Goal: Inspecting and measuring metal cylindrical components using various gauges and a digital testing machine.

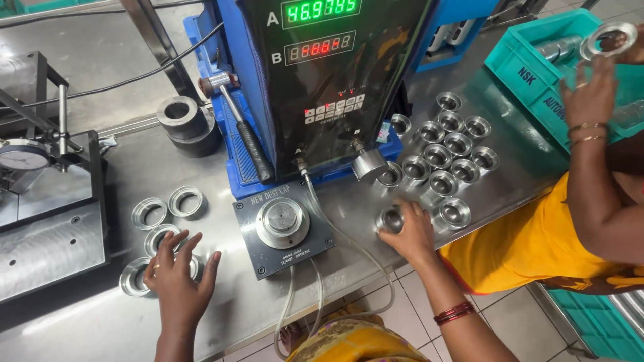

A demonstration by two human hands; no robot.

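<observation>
The right hand [408, 236] closes its fingertips on a small metal cup [390, 219] at the near edge of the cluster of cups [448, 151], while the left hand [178, 278], fingers spread, rests over metal rings [161, 236] on the steel table [221, 305].

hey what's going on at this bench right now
A person works at a steel bench in front of a blue gauging machine with lit number displays. Their left hand rests on flat metal rings, and their right hand grips one small metal cup at the edge of a cluster of similar cups. A co-worker's hand reaches over a teal crate on the right.
</observation>
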